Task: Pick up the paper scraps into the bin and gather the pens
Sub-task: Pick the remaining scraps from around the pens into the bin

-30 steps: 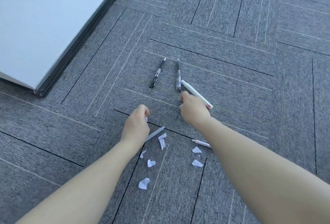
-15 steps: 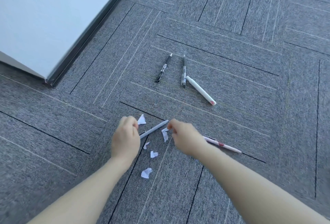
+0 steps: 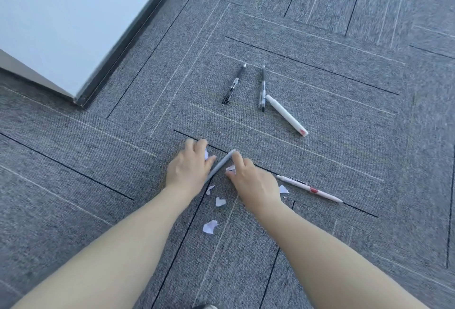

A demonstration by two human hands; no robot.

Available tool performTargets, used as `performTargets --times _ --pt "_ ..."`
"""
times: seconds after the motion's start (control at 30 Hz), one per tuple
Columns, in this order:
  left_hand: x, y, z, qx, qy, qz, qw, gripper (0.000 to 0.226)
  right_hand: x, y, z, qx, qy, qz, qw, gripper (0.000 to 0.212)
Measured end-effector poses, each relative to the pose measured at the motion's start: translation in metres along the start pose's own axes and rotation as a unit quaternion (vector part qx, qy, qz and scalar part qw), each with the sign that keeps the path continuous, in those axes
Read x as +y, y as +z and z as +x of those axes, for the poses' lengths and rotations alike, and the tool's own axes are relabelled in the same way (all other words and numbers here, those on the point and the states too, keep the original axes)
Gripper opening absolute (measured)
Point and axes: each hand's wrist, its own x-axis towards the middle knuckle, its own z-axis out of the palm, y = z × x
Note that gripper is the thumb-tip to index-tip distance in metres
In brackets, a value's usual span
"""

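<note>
Moved since half a second ago: right hand [image 3: 256,180] further left, now against grey pen's tip.

Left hand [image 3: 190,167]: fingers curled, pinching white scrap [image 3: 206,154]; thumb beside grey pen [image 3: 220,166].
Right hand: fingers curled onto scrap [image 3: 231,169]; grip unclear.
Loose scraps [image 3: 220,201] on carpet floor [image 3: 344,161] between forearms; one [image 3: 282,189] by right wrist.
Pink pen [image 3: 309,188] right of right hand.
Two black pens [image 3: 234,84], [image 3: 263,87] and white pen [image 3: 286,114] further off.
</note>
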Motion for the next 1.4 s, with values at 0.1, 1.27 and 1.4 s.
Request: performTargets --times 0.1,1.27,1.4 --pt "-0.004 0.003 0.006 -0.003 0.033 0.034 0.999 0.027 -0.002 0.001 0.005 0.015 -0.008 -0.043 0.999 0.04" --pt "0.009 0.025 -0.075 -0.008 0.201 0.107 0.974 0.028 0.092 0.006 -0.058 0.065 -0.075 -0.104 0.99 0.023" --pt "0.002 0.024 -0.074 -0.005 0.212 0.093 0.973 0.02 0.092 0.001 -0.058 0.036 -0.053 -0.104 0.993 0.022"
